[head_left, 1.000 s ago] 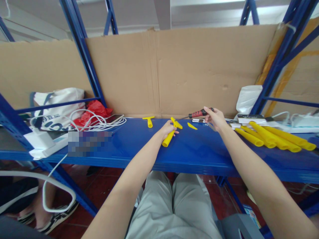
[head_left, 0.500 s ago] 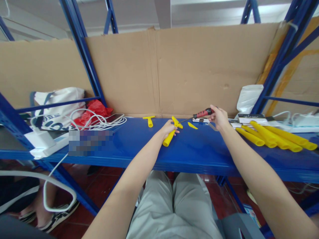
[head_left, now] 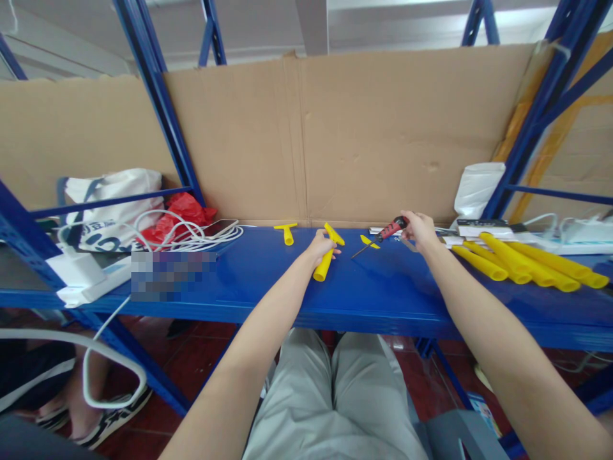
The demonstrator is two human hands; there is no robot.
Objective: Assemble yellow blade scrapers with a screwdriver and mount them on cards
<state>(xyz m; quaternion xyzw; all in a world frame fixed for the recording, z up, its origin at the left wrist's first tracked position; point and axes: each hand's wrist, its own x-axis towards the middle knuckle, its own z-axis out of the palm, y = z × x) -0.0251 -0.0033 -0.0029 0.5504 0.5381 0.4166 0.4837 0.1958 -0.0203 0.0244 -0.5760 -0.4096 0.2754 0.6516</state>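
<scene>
My left hand [head_left: 324,248] is closed round a yellow T-shaped tube piece [head_left: 322,267], its crossbar up and its round open end toward me. In my right hand [head_left: 420,230] is a screwdriver [head_left: 393,228] with a red and black handle; its thin shaft points down and left, the tip apart from the yellow piece. Under the shaft lies a small flat yellow part [head_left: 368,241]. A second, smaller yellow T-shaped piece [head_left: 288,235] stands on the blue bench [head_left: 383,287], left of my left hand.
Several yellow tubes [head_left: 517,262] lie in a pile at the right. White cables [head_left: 201,239], a red plastic bag [head_left: 179,214] and a cloth bag [head_left: 115,211] sit at the left, beside a power strip [head_left: 96,284]. A cardboard panel [head_left: 383,140] stands behind the bench.
The screwdriver tip has come away from the yellow T-shaped piece, and its shaft now slopes down more steeply. The held piece has turned slightly in my left hand.
</scene>
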